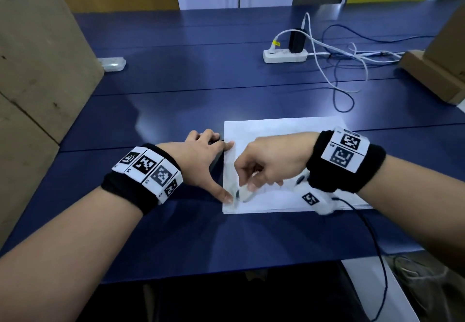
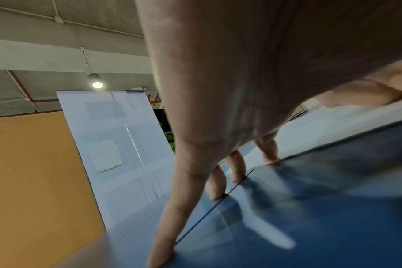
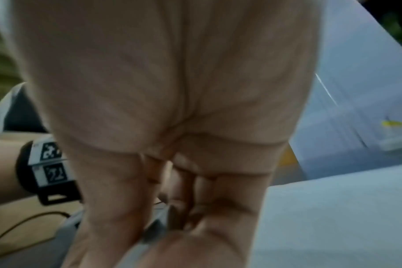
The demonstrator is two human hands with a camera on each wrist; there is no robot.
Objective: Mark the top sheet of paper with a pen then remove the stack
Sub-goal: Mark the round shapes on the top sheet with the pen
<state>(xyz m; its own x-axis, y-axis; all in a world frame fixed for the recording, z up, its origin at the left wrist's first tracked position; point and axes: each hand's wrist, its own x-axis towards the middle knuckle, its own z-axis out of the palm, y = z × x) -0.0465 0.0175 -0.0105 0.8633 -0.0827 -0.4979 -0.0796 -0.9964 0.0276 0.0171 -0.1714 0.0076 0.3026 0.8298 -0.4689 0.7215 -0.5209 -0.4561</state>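
Observation:
A stack of white paper lies on the blue table, near its front edge. My left hand is spread flat at the stack's left edge, with the thumb and forefinger touching the paper. In the left wrist view its straight fingers stand on the table beside the paper. My right hand hovers over the stack's near left corner, fingers curled round a blurred whitish pen whose tip points at the sheet. The right wrist view shows a grey shaft pinched between thumb and fingers above the paper.
A white power strip with a black adapter and loose cables sits behind the stack. Cardboard boxes stand at the left and far right. A small pale object lies at the back left. A black wrist cable trails off the front edge.

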